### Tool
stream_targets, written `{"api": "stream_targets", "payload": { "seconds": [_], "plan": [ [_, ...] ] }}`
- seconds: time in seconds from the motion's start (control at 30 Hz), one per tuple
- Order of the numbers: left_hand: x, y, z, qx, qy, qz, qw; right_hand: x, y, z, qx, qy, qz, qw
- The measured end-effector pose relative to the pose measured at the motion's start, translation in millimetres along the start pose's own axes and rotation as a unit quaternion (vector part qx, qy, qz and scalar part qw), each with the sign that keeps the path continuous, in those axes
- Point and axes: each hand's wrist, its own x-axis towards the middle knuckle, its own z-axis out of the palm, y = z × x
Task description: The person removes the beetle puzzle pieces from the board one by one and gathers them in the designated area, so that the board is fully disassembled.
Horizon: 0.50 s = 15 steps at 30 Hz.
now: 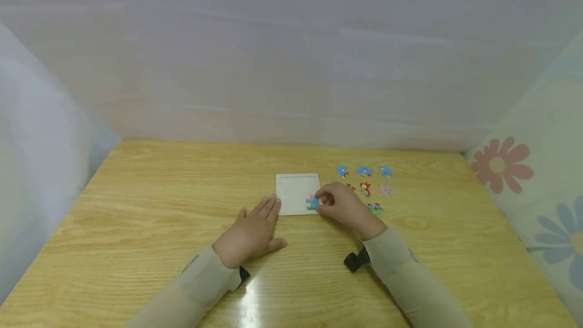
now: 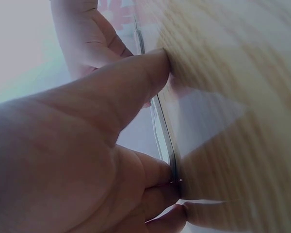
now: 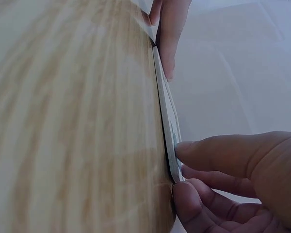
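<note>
A square white puzzle tray point(image 1: 291, 191) with a raised border lies flat on the wooden table. In its lower right corner is a blue, green and pink jigsaw piece point(image 1: 311, 203). My right hand point(image 1: 343, 206) pinches this piece at its right side between thumb and fingers. The right wrist view has the right thumb point(image 3: 208, 155) at the tray's edge point(image 3: 166, 107), the piece itself mostly hidden. My left hand point(image 1: 252, 232) lies palm down with straight fingers touching the tray's lower left edge. In the left wrist view its thumb point(image 2: 140, 73) rests on the table.
Several loose jigsaw pieces lie in rows right of the tray: blue ones point(image 1: 365, 171) at the back, a red one point(image 1: 366, 189) and a pink one point(image 1: 386, 190) mid-way, a green and red one point(image 1: 376, 209) nearer. My right hand partly covers them. Pale cloth walls point(image 1: 291, 90) border the table.
</note>
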Motion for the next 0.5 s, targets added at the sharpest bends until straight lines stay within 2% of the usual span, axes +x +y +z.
{"api": "stream_targets", "payload": {
  "seconds": [0.2,0.5],
  "plan": [
    [-0.1,-0.4,-0.4,0.001,0.001,0.0,1.0,2.6,-0.6,1.5,-0.009,0.0,0.007,0.9999],
    [2.2,-3.0,4.1,0.0,0.008,0.006,1.0,1.3,0.5,2.3,0.013,0.0,0.005,0.9999]
  ]
}}
